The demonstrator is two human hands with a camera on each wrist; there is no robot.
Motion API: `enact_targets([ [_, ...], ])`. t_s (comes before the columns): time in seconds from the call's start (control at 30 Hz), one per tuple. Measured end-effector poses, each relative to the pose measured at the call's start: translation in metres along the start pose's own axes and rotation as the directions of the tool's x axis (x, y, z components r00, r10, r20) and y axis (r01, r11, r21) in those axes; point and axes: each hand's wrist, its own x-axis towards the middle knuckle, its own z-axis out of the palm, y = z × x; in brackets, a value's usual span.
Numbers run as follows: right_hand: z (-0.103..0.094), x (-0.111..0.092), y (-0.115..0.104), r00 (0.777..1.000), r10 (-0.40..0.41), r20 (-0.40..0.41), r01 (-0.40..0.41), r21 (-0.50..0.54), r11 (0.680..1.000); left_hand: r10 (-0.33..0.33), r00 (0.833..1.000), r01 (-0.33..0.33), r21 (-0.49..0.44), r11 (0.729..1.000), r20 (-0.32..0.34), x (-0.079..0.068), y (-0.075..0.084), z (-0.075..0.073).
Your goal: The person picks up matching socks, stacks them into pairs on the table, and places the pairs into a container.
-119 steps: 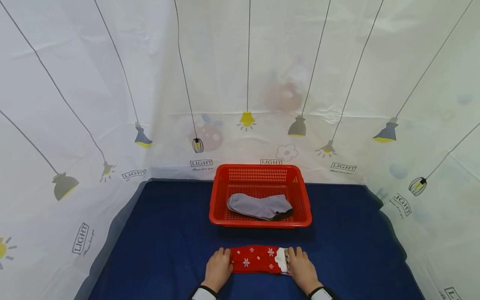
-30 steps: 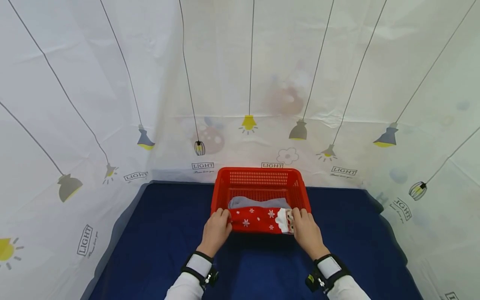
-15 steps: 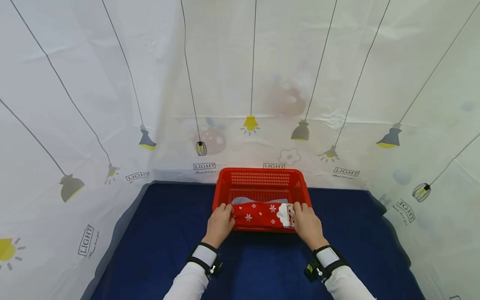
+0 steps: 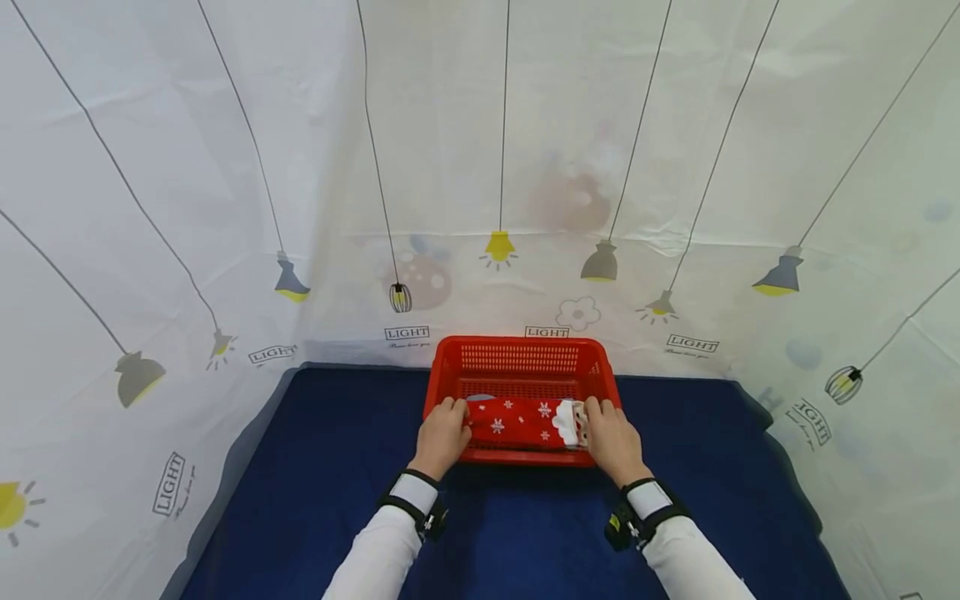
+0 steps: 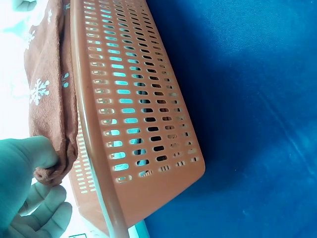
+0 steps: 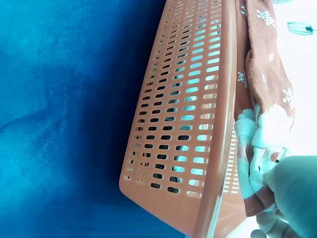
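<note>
Folded red socks [image 4: 513, 425] with white snowflakes and a Santa face stretch between my two hands, over the front part of a red plastic basket [image 4: 525, 457]. My left hand [image 4: 441, 439] pinches their plain red end; in the left wrist view the thumb [image 5: 42, 150] lies on top of the cloth, just inside the rim. At the Santa-face end, my right hand [image 4: 615, 442] grips the cuff [image 6: 255, 173], seen close in the right wrist view. Both wrist views show two layers of cloth. A bit of grey sock [image 4: 480, 397] shows behind the red pair; the rest is hidden.
A dark blue cloth [image 4: 510, 533] covers the table under the basket. White sheeting [image 4: 675, 125] printed with hanging lamps stands close behind the basket and on both sides.
Both hands have carried the red socks up from the blue cloth and forward, over the basket's front rim. In the last second they moved slightly farther in, covering most of the grey socks.
</note>
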Motion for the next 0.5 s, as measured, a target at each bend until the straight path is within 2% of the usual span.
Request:
enact_targets([
  [0.3,0.0,0.017,-0.001,0.999,0.006,0.05,-0.007,0.014,1.0,-0.041,0.998,0.04,0.022,0.999,0.055,0.01,-0.001,0.004],
  [0.5,-0.001,0.027,-0.004,0.994,0.019,0.112,-0.021,0.017,1.0,-0.062,0.994,0.059,0.027,0.998,0.088,0.019,-0.003,0.006],
])
